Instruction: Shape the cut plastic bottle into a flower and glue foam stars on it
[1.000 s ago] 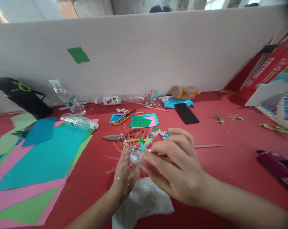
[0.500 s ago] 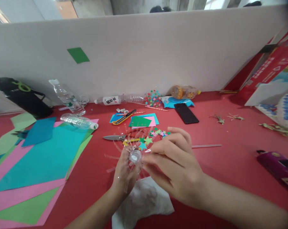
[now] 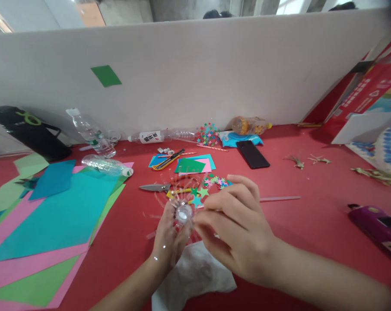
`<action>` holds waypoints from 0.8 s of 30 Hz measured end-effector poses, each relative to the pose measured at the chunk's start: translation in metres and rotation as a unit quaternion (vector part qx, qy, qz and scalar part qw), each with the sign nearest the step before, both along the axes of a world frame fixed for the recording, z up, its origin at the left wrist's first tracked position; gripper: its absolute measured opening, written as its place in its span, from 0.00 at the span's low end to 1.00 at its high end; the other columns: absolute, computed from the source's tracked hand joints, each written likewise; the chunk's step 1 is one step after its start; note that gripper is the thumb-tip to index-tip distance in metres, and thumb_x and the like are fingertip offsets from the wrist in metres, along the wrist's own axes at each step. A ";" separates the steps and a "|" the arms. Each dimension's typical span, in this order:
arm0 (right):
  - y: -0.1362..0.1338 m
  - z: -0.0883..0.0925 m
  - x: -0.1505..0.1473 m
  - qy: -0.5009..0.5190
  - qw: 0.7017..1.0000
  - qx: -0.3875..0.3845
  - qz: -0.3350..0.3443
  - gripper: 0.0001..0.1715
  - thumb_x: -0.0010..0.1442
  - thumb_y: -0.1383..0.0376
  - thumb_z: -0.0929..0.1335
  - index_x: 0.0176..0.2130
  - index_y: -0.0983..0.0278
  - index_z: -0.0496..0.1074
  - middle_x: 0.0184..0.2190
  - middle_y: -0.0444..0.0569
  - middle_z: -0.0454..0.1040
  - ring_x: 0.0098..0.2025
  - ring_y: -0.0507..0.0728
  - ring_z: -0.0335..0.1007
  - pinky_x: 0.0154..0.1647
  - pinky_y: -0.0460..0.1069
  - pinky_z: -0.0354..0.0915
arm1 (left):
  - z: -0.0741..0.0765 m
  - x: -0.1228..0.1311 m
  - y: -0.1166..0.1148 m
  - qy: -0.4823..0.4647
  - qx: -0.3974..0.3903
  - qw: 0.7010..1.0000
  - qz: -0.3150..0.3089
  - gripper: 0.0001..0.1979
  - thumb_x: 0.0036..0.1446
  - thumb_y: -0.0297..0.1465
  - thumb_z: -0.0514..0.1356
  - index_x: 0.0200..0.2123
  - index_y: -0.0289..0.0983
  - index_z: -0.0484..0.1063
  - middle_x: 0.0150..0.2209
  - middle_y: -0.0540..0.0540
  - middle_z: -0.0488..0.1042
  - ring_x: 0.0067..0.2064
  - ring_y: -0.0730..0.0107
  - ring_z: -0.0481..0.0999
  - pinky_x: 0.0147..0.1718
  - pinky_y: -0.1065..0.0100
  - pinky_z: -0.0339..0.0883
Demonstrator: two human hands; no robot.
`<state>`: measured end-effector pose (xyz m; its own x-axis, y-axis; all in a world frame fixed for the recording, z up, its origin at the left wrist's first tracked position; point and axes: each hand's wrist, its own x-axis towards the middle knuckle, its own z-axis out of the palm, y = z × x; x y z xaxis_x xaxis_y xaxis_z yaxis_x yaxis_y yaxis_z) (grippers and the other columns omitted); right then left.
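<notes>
My left hand [image 3: 169, 235] is closed round a clear plastic bottle top [image 3: 184, 213], whose body is cut into thin strips that fan out on all sides. Its round mouth faces me. My right hand [image 3: 239, 224] has its thumb and fingers pinched together at the right side of the bottle top, apparently on one of the strips; the tips are partly hidden. Just beyond the hands lie paper stars [image 3: 197, 201], a pile of smaller stars [image 3: 217, 181], and scissors [image 3: 154, 188] with the blades pointing left.
Coloured paper sheets [image 3: 62, 216] cover the left side. A cutter knife [image 3: 167, 160], small papers [image 3: 190, 165] and a phone [image 3: 252, 154] lie farther back. Bottles [image 3: 150, 137] line the white partition [image 3: 195, 73]. A crumpled white tissue [image 3: 205, 268] lies below my hands; a purple case [image 3: 376, 229] is right.
My hands stay almost in place. The right fingers have shifted slightly against the bottle top, and some strips have moved a little.
</notes>
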<state>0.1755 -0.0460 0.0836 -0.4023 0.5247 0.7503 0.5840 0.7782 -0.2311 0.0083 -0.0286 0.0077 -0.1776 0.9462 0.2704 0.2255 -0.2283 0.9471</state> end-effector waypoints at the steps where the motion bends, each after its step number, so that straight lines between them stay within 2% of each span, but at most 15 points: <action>1: 0.000 0.000 0.000 0.003 1.000 -0.010 0.003 0.04 0.60 0.70 0.68 0.34 0.61 0.73 0.33 0.43 0.74 0.38 0.55 0.65 0.59 0.59 0.56 | 0.001 0.000 0.000 0.004 0.009 1.000 0.005 0.13 0.44 0.33 0.64 0.37 0.41 0.72 0.35 0.49 0.77 0.37 0.62 0.76 0.36 0.64 0.72; 7: 0.001 -0.001 -0.001 0.026 0.999 -0.014 0.011 0.05 0.59 0.67 0.68 0.37 0.63 0.74 0.35 0.46 0.74 0.39 0.55 0.63 0.58 0.61 0.56 | 0.005 0.001 0.002 0.006 0.026 1.000 -0.015 0.13 0.45 0.34 0.64 0.37 0.41 0.71 0.33 0.49 0.77 0.33 0.64 0.76 0.33 0.64 0.72; 14: 0.002 0.002 0.001 0.015 1.000 -0.018 -0.001 0.08 0.59 0.67 0.68 0.40 0.65 0.75 0.35 0.48 0.73 0.40 0.56 0.62 0.57 0.60 0.55 | -0.003 0.000 0.002 -0.011 0.010 1.000 -0.003 0.16 0.42 0.33 0.67 0.37 0.41 0.71 0.33 0.51 0.76 0.34 0.64 0.76 0.36 0.64 0.71; 19: 0.002 0.000 0.000 0.011 1.000 -0.016 0.007 0.05 0.60 0.68 0.68 0.36 0.65 0.75 0.34 0.47 0.72 0.40 0.56 0.61 0.57 0.60 0.55 | -0.003 0.000 0.002 -0.023 -0.007 1.000 -0.015 0.16 0.44 0.33 0.66 0.38 0.40 0.71 0.33 0.51 0.77 0.35 0.64 0.76 0.38 0.64 0.70; 24: 0.003 -0.001 0.001 0.025 0.999 -0.035 0.010 0.03 0.58 0.70 0.68 0.33 0.63 0.73 0.33 0.45 0.72 0.39 0.55 0.62 0.57 0.59 0.56 | -0.001 -0.003 0.003 0.005 -0.013 1.000 -0.021 0.17 0.41 0.30 0.66 0.38 0.41 0.70 0.38 0.49 0.78 0.39 0.62 0.77 0.41 0.62 0.71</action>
<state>0.1765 -0.0434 0.0825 -0.3768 0.5683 0.7315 0.5552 0.7707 -0.3127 0.0058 -0.0254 0.0063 -0.1358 0.9594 0.2474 0.2253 -0.2132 0.9507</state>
